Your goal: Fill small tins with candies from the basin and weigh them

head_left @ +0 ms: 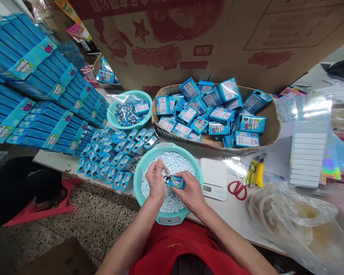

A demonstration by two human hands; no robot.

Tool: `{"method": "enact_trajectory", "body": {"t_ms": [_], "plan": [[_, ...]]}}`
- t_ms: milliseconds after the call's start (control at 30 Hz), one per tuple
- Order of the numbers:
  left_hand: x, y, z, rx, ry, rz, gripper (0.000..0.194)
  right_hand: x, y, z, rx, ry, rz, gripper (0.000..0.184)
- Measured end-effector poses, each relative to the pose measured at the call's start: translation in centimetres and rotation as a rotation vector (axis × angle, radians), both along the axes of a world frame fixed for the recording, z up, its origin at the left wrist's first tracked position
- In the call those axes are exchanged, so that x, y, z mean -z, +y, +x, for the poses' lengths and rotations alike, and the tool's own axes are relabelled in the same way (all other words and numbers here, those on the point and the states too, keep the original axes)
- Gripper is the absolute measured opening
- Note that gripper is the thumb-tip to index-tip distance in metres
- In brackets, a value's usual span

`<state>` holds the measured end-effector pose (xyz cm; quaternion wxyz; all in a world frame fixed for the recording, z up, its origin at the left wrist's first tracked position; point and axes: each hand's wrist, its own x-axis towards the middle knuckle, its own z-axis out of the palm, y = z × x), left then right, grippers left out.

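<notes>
In my right hand is a small blue candy box, gripped between thumb and fingers, with its dark round opening facing left. My left hand is cupped at that opening, its fingers curled round a few small white candies. Both hands are above a turquoise basin full of loose white candies. To the left of the basin, several similar blue boxes stand in rows with their round openings showing.
Behind is a carton of blue boxes, beside a second turquoise basin of shiny round pieces. A white scale, red scissors and yellow cutter lie right. Stacked blue packs rise left; a clear bag lies front right.
</notes>
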<state>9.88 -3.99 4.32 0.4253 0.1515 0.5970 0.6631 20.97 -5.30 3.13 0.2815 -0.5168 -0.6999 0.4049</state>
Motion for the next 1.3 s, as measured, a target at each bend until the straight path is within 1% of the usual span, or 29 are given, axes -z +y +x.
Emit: {"method": "enact_trajectory", "body": {"t_ms": [133,300,400,467,533,567,600,633,667,733,800,833,867,933,1033,1100,1167,1233,1300], "plan": [[-0.5,-0.1,-0.1,-0.012,-0.010,0.040,0.036,-0.4,-0.3,0.0,-0.005,0.041,0.044,0.030],[-0.2,0.1,-0.2,-0.026,-0.011,0.000,0.041,0.6,-0.3,-0.2,0.005,0.057,-0.022,0.028],[-1.1,0.2,-0.1,-0.026,-0.045,0.022,0.040,0.9,-0.3,-0.3,0.018,0.136,-0.038,0.029],[-1.8,0.2,-0.2,-0.019,-0.073,0.026,0.040,0.7,-0.3,0.1,0.030,0.213,-0.050,0.028],[-1.7,-0.1,-0.7,-0.025,-0.046,0.026,0.040,0.2,-0.5,1.0,0.041,0.299,-0.071,0.029],[-1.2,-0.3,-1.2,-0.023,0.008,0.017,0.039,-0.2,-0.7,1.8,0.052,0.337,-0.086,0.030],[-0.4,-0.6,-1.8,0.009,0.098,-0.006,0.038,-0.6,-0.8,2.8,0.068,0.369,-0.102,0.031],[0.8,-0.9,-2.5,0.078,0.225,-0.036,0.037,-0.9,-1.0,4.0,0.090,0.390,-0.116,0.032],[2.1,-1.3,-3.2,0.190,0.386,-0.075,0.035,-1.2,-1.2,5.3,0.123,0.400,-0.126,0.033],[5.1,-2.0,-4.3,0.475,0.759,-0.151,0.030,-1.2,-1.4,8.1,0.231,0.388,-0.121,0.035],[7.8,-2.5,-4.5,0.649,1.047,-0.199,0.031,-0.2,-1.1,10.8,0.375,0.338,-0.087,0.037],[8.8,-2.7,-4.1,0.709,1.141,-0.208,0.033,0.6,-0.7,11.8,0.442,0.304,-0.065,0.038],[9.5,-2.8,-3.5,0.760,1.208,-0.214,0.034,1.6,-0.3,12.7,0.499,0.268,-0.042,0.039],[10.0,-2.8,-1.8,0.849,1.315,-0.231,0.038,3.9,0.7,13.6,0.555,0.203,0.004,0.041],[9.6,-2.8,0.2,0.917,1.444,-0.289,0.035,6.9,1.9,13.7,0.538,0.160,0.053,0.042],[9.2,-2.9,0.4,0.965,1.448,-0.313,0.028,7.8,2.0,13.6,0.511,0.153,0.071,0.043],[8.8,-3.1,-0.1,0.974,1.360,-0.326,0.020,7.7,1.7,13.9,0.509,0.142,0.088,0.051],[8.5,-3.2,-1.0,0.869,1.168,-0.345,0.016,6.9,1.0,14.6,0.536,0.146,0.077,0.057],[8.1,-3.1,-2.0,0.671,0.845,-0.345,0.020,5.8,0.1,15.4,0.592,0.179,0.026,0.052]]}}
